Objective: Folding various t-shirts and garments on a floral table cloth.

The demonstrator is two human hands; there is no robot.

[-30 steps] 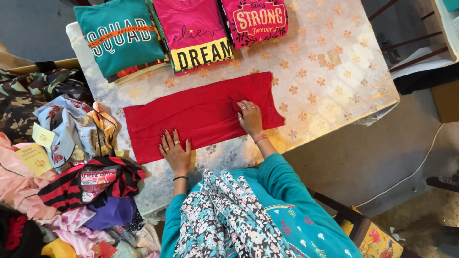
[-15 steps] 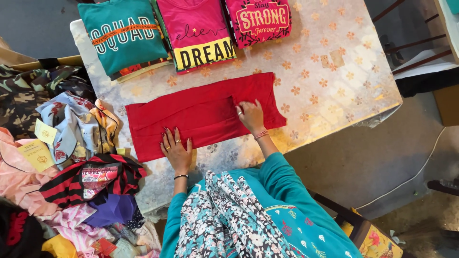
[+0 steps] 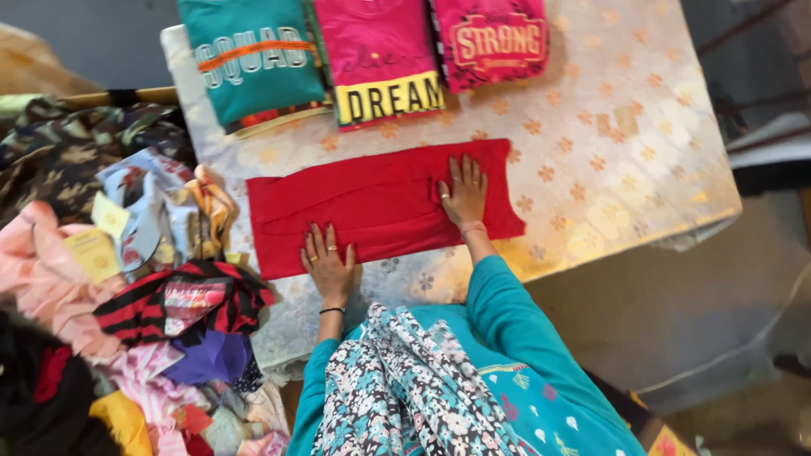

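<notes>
A surface (image 3: pixel 591 169) under a pale cloth with orange flowers is carrying everything, and the red garment (image 3: pixel 372 207) is lying flat across its near middle as a long folded band. Beyond the red garment, three folded tops are sitting in a row: a teal shirt (image 3: pixel 249 63), a pink shirt with a yellow band (image 3: pixel 380 55) and a magenta shirt (image 3: pixel 490 42). Left of the red garment, a heap of unfolded clothes (image 3: pixel 127 295) is spilling off the edge. Compared with a moment earlier, the right hand (image 3: pixel 465 194) is resting further onto the red garment's right half, grip spread flat, pinching nothing. The left hand (image 3: pixel 328 262) is pressing the near edge, fingers spread.
</notes>
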